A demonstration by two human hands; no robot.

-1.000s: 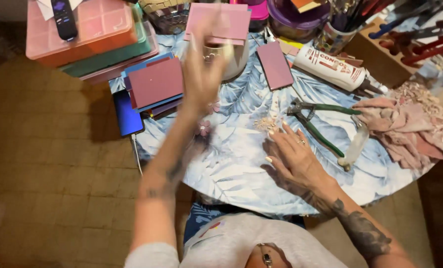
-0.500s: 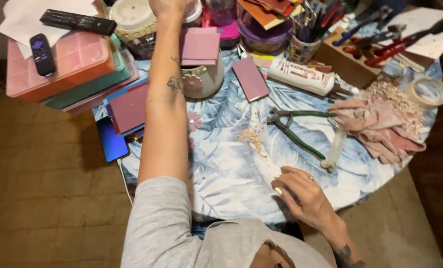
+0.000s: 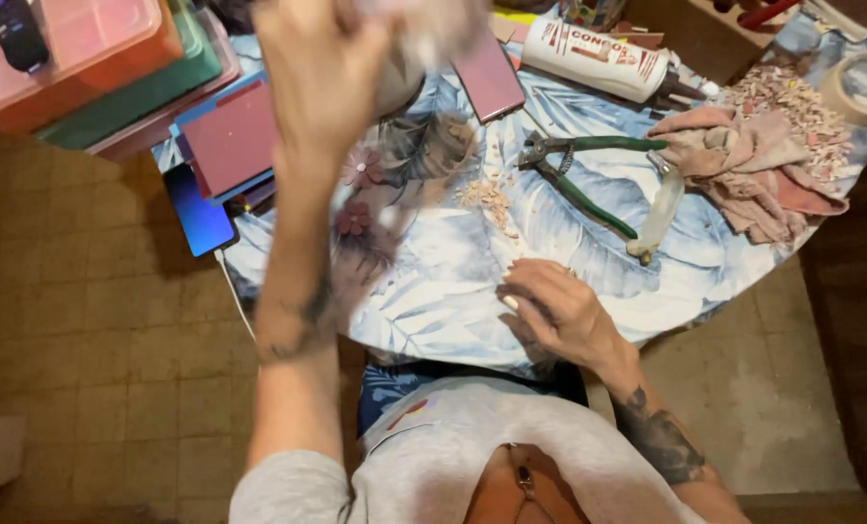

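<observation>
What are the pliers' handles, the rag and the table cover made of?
Pliers: dark metal jaws, handles in green, probably a plastic or rubber dip. Rag: soft pink cloth, crumpled in folds. Table cover: leaf-printed sheet, matte, draped over the edge; fabric or vinyl, can't tell.

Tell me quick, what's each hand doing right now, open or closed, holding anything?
Left hand: raised above the table, blurred; something pale at the fingers, but grip cannot be told.
Right hand: resting on the tablecloth, fingers curled; whether it holds anything cannot be told.
</observation>
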